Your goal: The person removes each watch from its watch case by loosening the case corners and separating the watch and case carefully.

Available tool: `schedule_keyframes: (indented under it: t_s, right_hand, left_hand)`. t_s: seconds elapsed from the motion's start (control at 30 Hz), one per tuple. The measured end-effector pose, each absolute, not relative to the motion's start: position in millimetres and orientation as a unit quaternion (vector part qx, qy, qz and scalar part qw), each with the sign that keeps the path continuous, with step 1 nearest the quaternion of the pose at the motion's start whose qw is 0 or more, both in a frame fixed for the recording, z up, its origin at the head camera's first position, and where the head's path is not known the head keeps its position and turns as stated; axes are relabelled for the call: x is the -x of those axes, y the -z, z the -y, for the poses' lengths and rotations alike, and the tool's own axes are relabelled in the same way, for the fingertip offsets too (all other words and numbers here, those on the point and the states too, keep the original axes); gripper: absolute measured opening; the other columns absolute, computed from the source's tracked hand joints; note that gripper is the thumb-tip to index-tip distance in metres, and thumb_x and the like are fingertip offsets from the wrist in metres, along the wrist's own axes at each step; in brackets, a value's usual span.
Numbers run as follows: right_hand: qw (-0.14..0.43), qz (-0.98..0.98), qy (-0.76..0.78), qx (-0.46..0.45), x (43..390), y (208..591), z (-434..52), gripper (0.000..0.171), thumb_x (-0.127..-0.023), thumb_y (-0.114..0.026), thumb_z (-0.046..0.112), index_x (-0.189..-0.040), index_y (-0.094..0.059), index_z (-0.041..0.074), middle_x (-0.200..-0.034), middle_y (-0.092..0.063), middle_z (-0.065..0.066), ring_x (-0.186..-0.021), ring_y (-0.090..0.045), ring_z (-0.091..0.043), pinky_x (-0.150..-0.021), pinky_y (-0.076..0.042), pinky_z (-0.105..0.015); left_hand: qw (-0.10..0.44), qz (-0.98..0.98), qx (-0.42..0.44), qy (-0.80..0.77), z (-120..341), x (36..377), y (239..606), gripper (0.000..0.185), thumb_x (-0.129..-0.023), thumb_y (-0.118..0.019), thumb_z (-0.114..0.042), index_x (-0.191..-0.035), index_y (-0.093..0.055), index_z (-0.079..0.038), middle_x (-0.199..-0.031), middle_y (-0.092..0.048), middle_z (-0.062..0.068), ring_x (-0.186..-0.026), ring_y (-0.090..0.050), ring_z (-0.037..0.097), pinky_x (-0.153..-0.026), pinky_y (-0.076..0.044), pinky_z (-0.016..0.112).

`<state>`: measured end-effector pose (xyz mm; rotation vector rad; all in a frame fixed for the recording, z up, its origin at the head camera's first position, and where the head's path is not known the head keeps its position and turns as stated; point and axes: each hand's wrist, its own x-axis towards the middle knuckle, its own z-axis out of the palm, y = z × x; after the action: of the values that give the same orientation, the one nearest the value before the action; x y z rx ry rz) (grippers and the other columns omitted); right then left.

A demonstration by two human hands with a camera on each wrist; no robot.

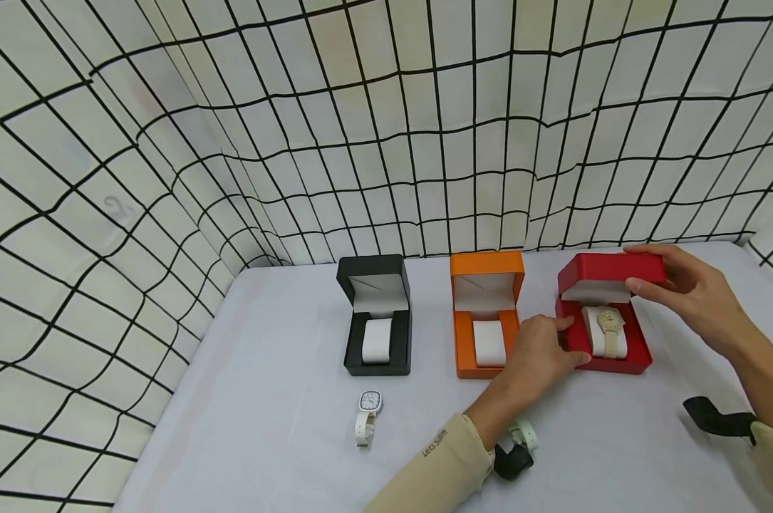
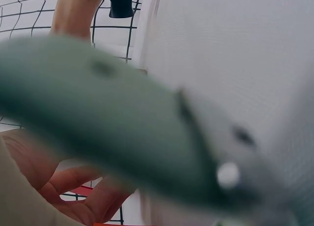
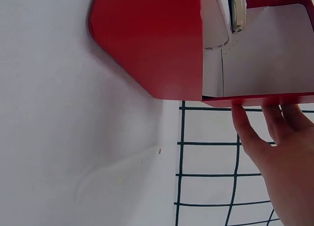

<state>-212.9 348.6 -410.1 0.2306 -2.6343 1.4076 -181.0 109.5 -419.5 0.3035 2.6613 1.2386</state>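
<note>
1. Well to the left of the left grip, the black box [image 1: 377, 370] stands with its lid up over a bare cushion; nothing threatens it.
2. Nearer the wearer than that box, also well left of the left grip, the white watch [image 1: 368, 417] lies on the bench [image 1: 264, 413], out of harm's way.
3. Just left of the left grip, the orange box [image 1: 479, 372] stands with its lid up and its cushion bare. A backward swing of the left hand could knock it askew.
4. Nearer the wearer than the left grip, the pale green watch [image 1: 524, 432] is partly hidden by the sleeve and the black wrist mount [image 1: 513, 463]; a dropped forearm could drag it.
5. The left grip [image 1: 543, 349] is bent about the near left side of the red box [image 1: 617, 366], thumb at the front corner. If it slackens, the box could skid; a finger left over the rim could be nipped by the lid.
6. Between the two grips, the cream watch [image 1: 610, 320] sits round its cushion in the red box. Riding too high, it might meet the lid.
7. The right grip [image 1: 694, 285] is clamped on the right end of the red lid [image 1: 617, 269]. Force at that end alone could twist the hinge.
</note>
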Motion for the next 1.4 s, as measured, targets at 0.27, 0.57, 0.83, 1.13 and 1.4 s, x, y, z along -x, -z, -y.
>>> schedule_keyframes:
  t_s: [0.27,0.57,0.83,1.13,1.4]
  right_hand:
    - [0.083,0.866,-0.487,-0.08,216,412,-346,0.062,-0.1,-0.067,0.013,-0.157,-0.045,0.024,-0.13,-0.049,0.03,-0.113,-0.049,0.003,-0.08,-0.047,-0.001]
    - [0.073,0.858,-0.504,-0.073,220,412,-347,0.063,-0.103,-0.064,0.016,-0.16,-0.041,0.028,-0.134,-0.046,0.03,-0.117,-0.048,0.007,-0.082,-0.046,0.0]
    - [0.078,0.856,-0.507,-0.067,222,414,-348,0.062,-0.104,-0.062,0.019,-0.161,-0.039,0.03,-0.134,-0.047,0.031,-0.116,-0.05,0.008,-0.084,-0.043,0.0]
    - [0.066,0.867,-0.493,-0.026,224,412,-346,0.066,-0.105,-0.061,0.032,-0.162,-0.031,0.043,-0.161,-0.044,0.005,-0.135,-0.046,-0.002,-0.08,-0.04,0.001]
    - [0.071,0.88,-0.469,-0.01,220,411,-342,0.068,-0.104,-0.061,0.037,-0.162,-0.028,0.047,-0.166,-0.037,-0.013,-0.149,-0.039,-0.031,-0.081,-0.039,0.002]
  left_hand:
    - [0.096,-0.899,-0.1,-0.416,-109,181,420,0.058,-0.084,-0.088,-0.02,-0.138,-0.069,-0.019,-0.128,-0.074,-0.006,-0.101,-0.057,0.001,-0.08,-0.054,0.01]
    - [0.099,-0.898,-0.098,-0.417,-109,181,420,0.059,-0.084,-0.088,-0.021,-0.139,-0.068,-0.02,-0.128,-0.073,-0.006,-0.101,-0.056,0.001,-0.078,-0.055,0.011]
    - [0.098,-0.899,-0.102,-0.414,-110,180,420,0.058,-0.084,-0.088,-0.02,-0.139,-0.068,-0.019,-0.126,-0.073,-0.005,-0.099,-0.054,0.0,-0.078,-0.054,0.01]
    - [0.095,-0.9,-0.104,-0.413,-111,181,420,0.058,-0.084,-0.088,-0.02,-0.139,-0.068,-0.019,-0.125,-0.073,-0.004,-0.098,-0.053,-0.001,-0.077,-0.053,0.009]
    - [0.102,-0.896,-0.1,-0.419,-111,180,418,0.059,-0.085,-0.088,-0.02,-0.14,-0.067,-0.019,-0.127,-0.071,-0.005,-0.101,-0.053,-0.001,-0.078,-0.055,0.011]
